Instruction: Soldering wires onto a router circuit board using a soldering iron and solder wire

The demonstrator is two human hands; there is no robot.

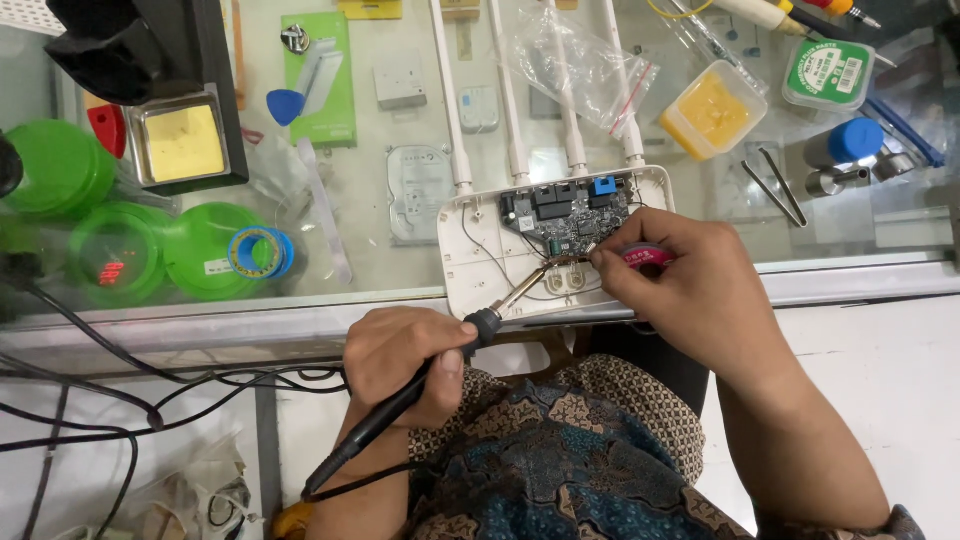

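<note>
Head view: left hand point(405, 360) gripping slim black soldering iron point(420, 385), right hand point(680, 290) pinching round pink spool point(646, 257) over green circuit board point(570, 220).

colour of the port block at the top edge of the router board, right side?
Blue. The port block shows best in the head view, beside black ones on the circuit board.

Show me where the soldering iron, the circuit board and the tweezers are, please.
soldering iron point(415, 385), head view, on its black handle.
circuit board point(570, 218), head view, middle of the board.
tweezers point(778, 188), head view, midway along the two legs.
</note>
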